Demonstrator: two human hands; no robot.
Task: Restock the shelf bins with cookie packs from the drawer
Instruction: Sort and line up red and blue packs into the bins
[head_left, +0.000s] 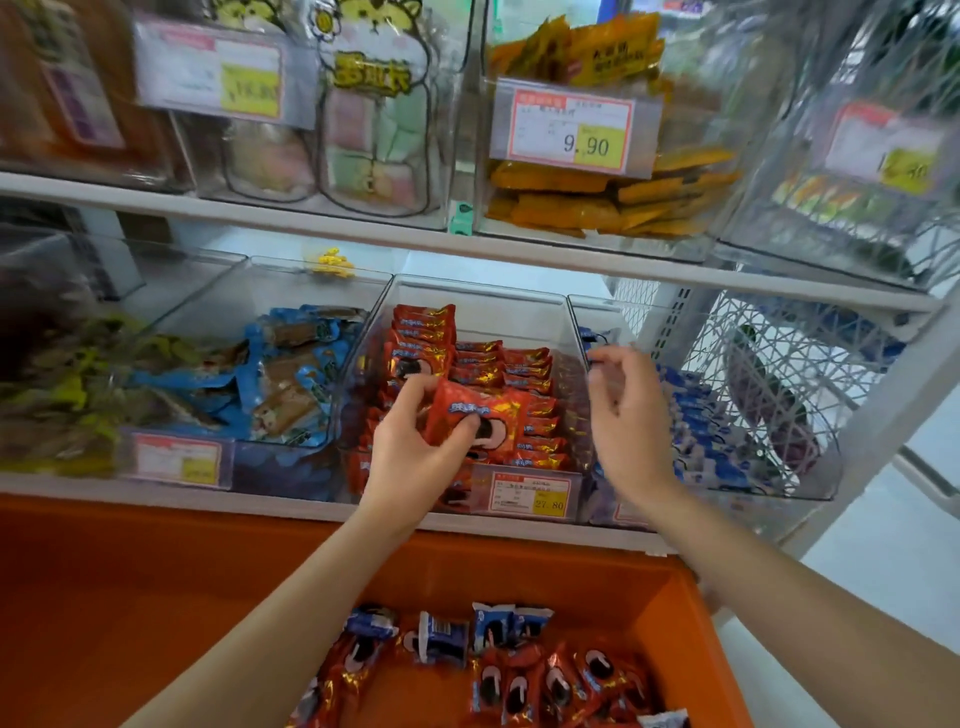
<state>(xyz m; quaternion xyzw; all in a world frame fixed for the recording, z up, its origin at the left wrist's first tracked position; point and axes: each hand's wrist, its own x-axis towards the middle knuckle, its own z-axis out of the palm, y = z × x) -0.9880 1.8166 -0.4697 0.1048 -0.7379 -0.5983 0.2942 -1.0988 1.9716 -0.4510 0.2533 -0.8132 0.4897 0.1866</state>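
White shelf (218, 500): a long pale board carrying a row of clear bins, with a second board of bins above it.
Orange plastic drawer (156, 597): pulled out below the shelf, at the bottom of the view; both forearms reach over it.
Loose packs in the drawer (524, 686): a scatter of red foil cookie packs, with a few blue-and-white ones (491, 629) at the far edge of the pile.
Clear plastic bin of red packs (519, 314): in the middle of the lower shelf, holding rows of red foil cookie packs set on edge; the back part is less full.
Clear bin of blue packs (813, 480): just beside the red bin on its right, with blue-and-white packs in a row.
Clear bin of blue-wrapped snacks (291, 283): the red bin's left neighbour.
Left hand (415, 449): over the front of the red bin, fingers and thumb curled round one pack.
Right hand (628, 415): above the divide between the red bin and the blue bin, fingers loosely bent, holding nothing; I cannot tell whether the fingertips touch the bin wall.
Red foil cookie pack (485, 408): gripped by the left hand, tilted, just above the packs in the red bin.
White-and-yellow price tag (530, 494): on the red bin's front.
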